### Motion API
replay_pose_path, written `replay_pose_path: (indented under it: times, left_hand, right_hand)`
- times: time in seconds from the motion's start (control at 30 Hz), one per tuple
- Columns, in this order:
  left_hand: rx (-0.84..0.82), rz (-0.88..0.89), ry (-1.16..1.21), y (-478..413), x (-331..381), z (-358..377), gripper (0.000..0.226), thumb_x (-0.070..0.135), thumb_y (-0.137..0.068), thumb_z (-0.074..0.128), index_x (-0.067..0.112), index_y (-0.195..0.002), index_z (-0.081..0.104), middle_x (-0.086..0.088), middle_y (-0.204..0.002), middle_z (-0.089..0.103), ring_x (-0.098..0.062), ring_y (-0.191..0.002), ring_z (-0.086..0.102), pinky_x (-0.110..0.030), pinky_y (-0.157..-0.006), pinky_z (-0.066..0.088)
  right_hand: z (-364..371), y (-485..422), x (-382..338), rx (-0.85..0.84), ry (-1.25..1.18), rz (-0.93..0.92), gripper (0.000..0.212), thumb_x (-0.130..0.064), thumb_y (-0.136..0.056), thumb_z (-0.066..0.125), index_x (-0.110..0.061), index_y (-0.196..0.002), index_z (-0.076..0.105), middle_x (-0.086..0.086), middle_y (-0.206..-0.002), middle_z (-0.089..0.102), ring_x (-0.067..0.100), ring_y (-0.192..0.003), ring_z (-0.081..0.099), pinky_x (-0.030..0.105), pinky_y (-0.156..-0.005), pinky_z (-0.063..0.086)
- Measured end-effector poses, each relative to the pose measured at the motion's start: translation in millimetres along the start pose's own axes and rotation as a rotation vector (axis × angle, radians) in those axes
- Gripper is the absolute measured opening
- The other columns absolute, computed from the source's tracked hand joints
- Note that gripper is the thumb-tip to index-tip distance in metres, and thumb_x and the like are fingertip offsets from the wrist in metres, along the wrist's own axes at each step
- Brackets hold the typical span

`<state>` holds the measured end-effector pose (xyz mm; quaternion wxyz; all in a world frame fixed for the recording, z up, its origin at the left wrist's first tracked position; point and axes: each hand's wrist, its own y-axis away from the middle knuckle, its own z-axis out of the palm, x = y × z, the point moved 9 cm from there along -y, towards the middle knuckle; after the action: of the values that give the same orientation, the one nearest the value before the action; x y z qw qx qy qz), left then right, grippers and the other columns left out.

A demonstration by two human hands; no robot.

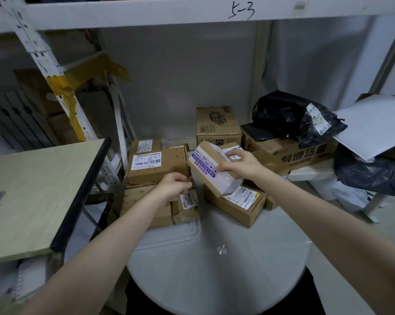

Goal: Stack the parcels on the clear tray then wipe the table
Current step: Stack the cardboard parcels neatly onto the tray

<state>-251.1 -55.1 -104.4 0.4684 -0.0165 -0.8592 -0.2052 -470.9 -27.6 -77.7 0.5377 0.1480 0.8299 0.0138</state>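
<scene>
On the round grey table [226, 280], far side, parcels sit in two groups. Left group, on the clear tray [180, 235]: one labelled box [156, 165] on top, two flatter boxes under it, one small taped parcel [187, 206] at the front. Right group: one tilted box with blue print [211, 165] resting over one lower box [235, 205], off the tray. Right hand [239, 164] grips the tilted box from above, fingers curled over its top edge. Left hand [175, 186] is closed, fingertips pinching at the edge of the small taped parcel. Tray's near corner pokes out bare in front of the left stack. Near half of the table is open, only a metal stud [222, 249] at centre. Behind: two larger cartons [217, 126], two black bags [289, 117], one white envelope [373, 126] on a shelf. One wooden desk [33, 189] crowds the left edge; narrow gap between it and the table.
</scene>
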Motion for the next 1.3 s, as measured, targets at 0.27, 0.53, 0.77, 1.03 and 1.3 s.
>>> replay_pose_path:
  times: [0.27, 0.53, 0.77, 1.03, 1.3]
  left_hand:
    - [-0.020, -0.057, 0.393, 6.7, 4.2, -7.7, 0.050, 0.024, -0.091, 0.063, 0.012, -0.136, 0.044, -0.003, -0.118, 0.057, -0.023, -0.110, 0.055, -0.042, -0.095, 0.047]
    - [-0.202, 0.012, 0.668, 19.3, 23.2, -2.6, 0.047, 0.026, -0.085, 0.070, 0.013, -0.127, 0.052, -0.010, -0.122, 0.064, -0.028, -0.112, 0.062, -0.049, -0.101, 0.046]
    - [-0.166, 0.077, 0.630, 27.5, 27.4, -11.0, 0.035, 0.014, -0.085, 0.069, 0.014, -0.118, 0.058, -0.008, -0.109, 0.071, -0.023, -0.102, 0.067, -0.044, -0.092, 0.053]
    - [0.157, -0.063, 0.623, 20.4, -5.9, -60.8, 0.022, 0.004, -0.094, 0.053, 0.010, -0.114, 0.059, -0.006, -0.100, 0.066, -0.022, -0.089, 0.064, -0.035, -0.081, 0.049]
    - [0.166, -0.044, 0.650, 24.8, -11.6, -77.7, 0.019, 0.008, -0.095, 0.054, 0.010, -0.113, 0.061, -0.007, -0.103, 0.067, -0.022, -0.094, 0.067, -0.039, -0.095, 0.049]
  right_hand:
    - [23.8, 21.2, 11.4, -0.235, -0.641, 0.237, 0.041, -0.037, -0.079, 0.070, -0.017, -0.114, 0.065, 0.006, -0.101, 0.074, 0.024, -0.097, 0.066, 0.038, -0.089, 0.051]
    - [53.2, 35.4, 15.1, -0.389, -0.971, 0.330, 0.041, -0.047, -0.079, 0.061, -0.019, -0.108, 0.067, 0.011, -0.108, 0.065, 0.030, -0.106, 0.058, 0.044, -0.096, 0.047]
    - [71.2, 40.7, 11.6, -0.462, -1.017, 0.362, 0.051, -0.050, -0.077, 0.057, -0.016, -0.114, 0.066, 0.016, -0.119, 0.063, 0.035, -0.116, 0.054, 0.052, -0.106, 0.036]
    - [75.1, 31.4, -8.5, -0.365, -0.970, 0.313, 0.039, -0.048, -0.079, 0.060, -0.020, -0.104, 0.068, 0.012, -0.103, 0.069, 0.030, -0.104, 0.059, 0.047, -0.101, 0.042]
    - [75.9, 9.6, -18.0, -0.204, -0.785, 0.194, 0.041, -0.046, -0.077, 0.067, -0.024, -0.112, 0.066, 0.004, -0.106, 0.074, 0.027, -0.110, 0.060, 0.047, -0.097, 0.042]
